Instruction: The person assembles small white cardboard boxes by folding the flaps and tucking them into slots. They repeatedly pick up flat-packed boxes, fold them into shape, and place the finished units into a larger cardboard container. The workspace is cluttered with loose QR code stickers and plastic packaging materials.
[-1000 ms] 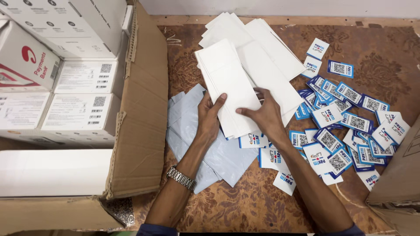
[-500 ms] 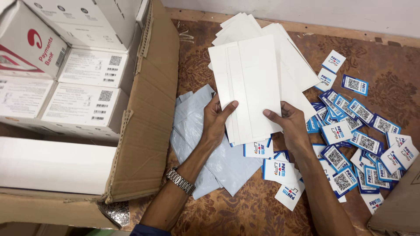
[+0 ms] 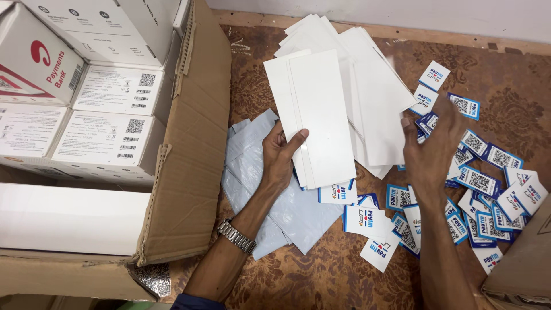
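The left hand [image 3: 281,158] grips a small stack of white envelopes [image 3: 315,115] by its lower left edge, thumb laid across the front face, fingers behind. The stack is tilted slightly and held above the patterned brown surface [image 3: 321,270]; at least two envelopes show, their edges offset. A metal wristwatch [image 3: 236,236] sits on that wrist.

The right hand [image 3: 433,149] is apart from the stack, off to its right. It hovers over the scatter of small blue-and-white cards [image 3: 479,181], fingers spread loosely and pointing away from the person. It is blurred, so whether it pinches a card cannot be told; nothing is plainly held in it.

Behind the held stack lies a fan of more white envelopes [image 3: 373,97], loose on the surface and overlapping one another. Under the left forearm and hand lies a pile of pale grey plastic mailer bags [image 3: 287,212], flat and partly overlapping. The cards spread from the right edge of the envelope fan down to the lower right, several lying just below the held stack (most face up, each with a square code pattern).

At the left stands an open cardboard carton [image 3: 189,172], its flap folded out toward the grey bags. Inside it are white printed boxes [image 3: 109,138], packed close. A corner of another cardboard box [image 3: 525,270] shows at lower right.
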